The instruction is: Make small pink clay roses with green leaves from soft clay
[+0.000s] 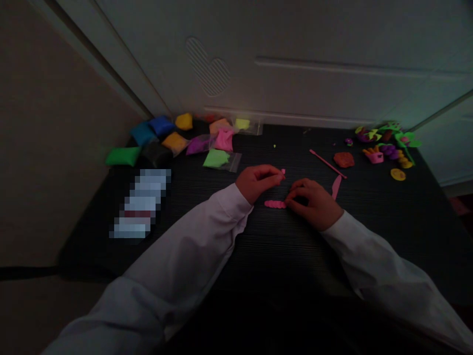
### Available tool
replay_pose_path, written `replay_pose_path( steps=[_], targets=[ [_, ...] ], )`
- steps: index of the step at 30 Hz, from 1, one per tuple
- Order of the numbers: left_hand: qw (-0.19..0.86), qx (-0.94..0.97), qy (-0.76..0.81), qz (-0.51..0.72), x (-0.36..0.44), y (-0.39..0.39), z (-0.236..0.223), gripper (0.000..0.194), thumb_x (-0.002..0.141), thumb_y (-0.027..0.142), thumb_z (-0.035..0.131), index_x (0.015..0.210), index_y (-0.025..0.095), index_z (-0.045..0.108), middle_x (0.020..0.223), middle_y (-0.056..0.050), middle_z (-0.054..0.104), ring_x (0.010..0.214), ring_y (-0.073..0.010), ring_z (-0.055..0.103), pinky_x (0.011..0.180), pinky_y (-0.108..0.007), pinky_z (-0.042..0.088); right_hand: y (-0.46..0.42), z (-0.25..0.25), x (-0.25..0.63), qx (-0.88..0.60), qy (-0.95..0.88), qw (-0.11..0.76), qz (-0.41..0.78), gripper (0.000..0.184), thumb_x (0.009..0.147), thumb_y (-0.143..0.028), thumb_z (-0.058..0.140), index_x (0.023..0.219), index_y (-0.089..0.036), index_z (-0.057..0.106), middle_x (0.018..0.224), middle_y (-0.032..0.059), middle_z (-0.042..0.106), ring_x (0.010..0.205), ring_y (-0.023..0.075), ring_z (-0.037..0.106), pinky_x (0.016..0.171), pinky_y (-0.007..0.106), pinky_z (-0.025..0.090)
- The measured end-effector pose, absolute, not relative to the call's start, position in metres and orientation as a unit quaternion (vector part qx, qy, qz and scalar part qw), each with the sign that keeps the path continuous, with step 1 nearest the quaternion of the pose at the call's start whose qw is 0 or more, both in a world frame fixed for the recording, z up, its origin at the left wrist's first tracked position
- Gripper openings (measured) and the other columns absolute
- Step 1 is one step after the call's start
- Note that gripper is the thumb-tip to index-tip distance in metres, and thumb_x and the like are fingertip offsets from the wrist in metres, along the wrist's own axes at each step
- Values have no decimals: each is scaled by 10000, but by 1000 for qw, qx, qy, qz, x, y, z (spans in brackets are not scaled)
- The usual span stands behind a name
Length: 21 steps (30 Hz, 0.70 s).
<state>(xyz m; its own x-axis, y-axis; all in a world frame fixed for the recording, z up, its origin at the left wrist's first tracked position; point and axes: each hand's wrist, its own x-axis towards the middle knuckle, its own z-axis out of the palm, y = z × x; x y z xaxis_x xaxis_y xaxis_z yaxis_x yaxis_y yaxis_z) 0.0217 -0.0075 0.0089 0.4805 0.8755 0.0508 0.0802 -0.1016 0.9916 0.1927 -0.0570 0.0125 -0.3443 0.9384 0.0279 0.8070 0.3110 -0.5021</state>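
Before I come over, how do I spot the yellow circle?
Look at the right end of the black table, past the right hand. Find the pink cup with orange sticks; the yellow circle lies nearer you and slightly right. It's flat and round, unlike the bumpy yellow piece behind it.

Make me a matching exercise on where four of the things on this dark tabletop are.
1. Dark green packet
2. Ridged pink strip
3. Red-brown lump
4. Small pink piece

A. At the fingertips of the left hand
B. Just right of the thin pink rod
C. At the left end of the group of packets
D. With one end at the fingertips of the right hand

Pairs: 1-C, 2-D, 3-B, 4-A
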Motion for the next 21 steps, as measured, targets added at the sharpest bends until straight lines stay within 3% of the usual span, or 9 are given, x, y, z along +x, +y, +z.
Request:
replay_pose_path(
  steps=[13,21],
  targets=[
    [485,720,369,331,22,-8,5,120,657,113,475,678,135,591,661,4,574,654,-99,524,632,-233,404,-56,11,193,-551,-794,159,202,142,704,-294,511,713,-197,614,871,39,542,822,181,488,751,354,365],
    [360,817,333,302,15,-13,4,175,663,101,440,687,137,609,715,-15,584,694,-108,522,678,-246,405,-56,9,194,-547,-797,164,198,137,702,-292,513,720,-201,614,871,35,545,825,179,488,749,356,362]
  ],
)
